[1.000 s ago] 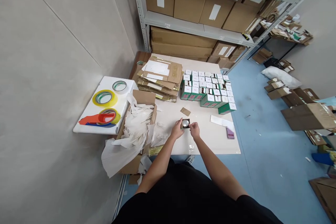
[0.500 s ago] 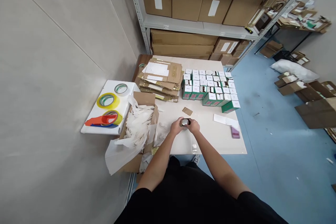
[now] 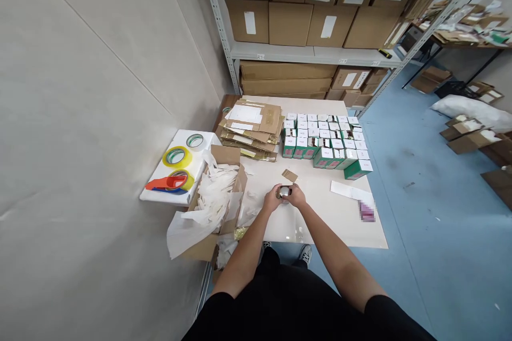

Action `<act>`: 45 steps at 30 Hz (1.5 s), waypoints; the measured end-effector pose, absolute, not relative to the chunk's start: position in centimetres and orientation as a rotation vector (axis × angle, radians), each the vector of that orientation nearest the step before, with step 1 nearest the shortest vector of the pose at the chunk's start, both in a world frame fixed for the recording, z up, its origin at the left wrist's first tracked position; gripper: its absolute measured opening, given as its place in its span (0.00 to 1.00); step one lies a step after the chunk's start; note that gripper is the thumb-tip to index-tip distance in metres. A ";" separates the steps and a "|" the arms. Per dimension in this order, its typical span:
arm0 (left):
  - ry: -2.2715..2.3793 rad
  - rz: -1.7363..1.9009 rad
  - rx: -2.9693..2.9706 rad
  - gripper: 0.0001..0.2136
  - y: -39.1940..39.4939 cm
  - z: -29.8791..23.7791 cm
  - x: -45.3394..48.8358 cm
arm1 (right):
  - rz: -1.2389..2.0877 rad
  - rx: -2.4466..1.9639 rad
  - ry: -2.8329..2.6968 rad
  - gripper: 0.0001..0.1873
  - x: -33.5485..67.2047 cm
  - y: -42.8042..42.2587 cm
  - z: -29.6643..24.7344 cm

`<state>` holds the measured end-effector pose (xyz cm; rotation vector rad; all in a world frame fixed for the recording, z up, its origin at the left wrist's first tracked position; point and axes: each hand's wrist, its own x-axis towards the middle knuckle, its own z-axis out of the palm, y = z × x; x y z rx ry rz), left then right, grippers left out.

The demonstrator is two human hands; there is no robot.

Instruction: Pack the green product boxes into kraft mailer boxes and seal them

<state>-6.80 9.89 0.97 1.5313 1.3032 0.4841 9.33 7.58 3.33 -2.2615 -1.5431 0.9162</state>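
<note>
Both my hands meet over the white table (image 3: 328, 224), closed round a small shiny silver-topped object (image 3: 284, 191). My left hand (image 3: 272, 198) grips its left side and my right hand (image 3: 296, 195) its right side. What the object is I cannot make out beyond a round reflective top and a brownish rim. A small flat piece of brown card (image 3: 289, 175) lies just beyond my hands. Behind that stands a block of several green-and-white small boxes (image 3: 324, 138).
A stack of flattened cardboard (image 3: 250, 125) lies at the table's far left. An open carton of white paper wrappings (image 3: 214, 197) sits left of me. Tape rolls (image 3: 176, 156) rest on a white side shelf. A white slip (image 3: 347, 190) lies right. Metal shelving (image 3: 304, 53) holds brown cartons.
My hands have closed tighter round the small shiny object, the right hand moving in from its side. The camera view has shifted slightly; the table's things stay put.
</note>
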 end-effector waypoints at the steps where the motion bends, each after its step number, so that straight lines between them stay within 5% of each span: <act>1: 1.302 0.491 1.525 0.40 9.8 1.0 -6.7 | 0.886 -2.261 -1.572 0.15 9.3 7.6 3.5; 8: 1.419 0.445 1.517 0.39 9.2 1.7 -5.3 | 0.652 -2.170 -1.473 0.21 9.5 7.3 7.7; 15: 1.520 0.264 1.666 0.37 9.3 3.5 -4.8 | 0.601 -1.924 -1.251 0.25 13.7 9.3 20.2; 22: 1.529 0.198 1.766 0.50 10.1 7.2 -5.2 | 0.533 -1.714 -1.279 0.27 16.0 9.5 28.8; 28: 1.155 1.005 1.439 0.27 11.7 18.2 -5.4 | 0.537 -1.564 -1.225 0.26 15.1 9.2 30.2; 32: 0.845 1.138 1.541 0.39 11.5 26.2 -4.5 | 0.614 -1.452 -1.245 0.26 13.5 9.6 30.7; 38: 0.949 1.251 1.553 0.43 10.8 30.6 -4.1 | 0.990 -1.189 -1.207 0.26 13.0 8.7 30.7; 45: 0.829 1.245 1.362 0.51 11.8 31.4 -4.0 | 1.436 -0.901 -1.297 0.51 14.1 6.0 28.1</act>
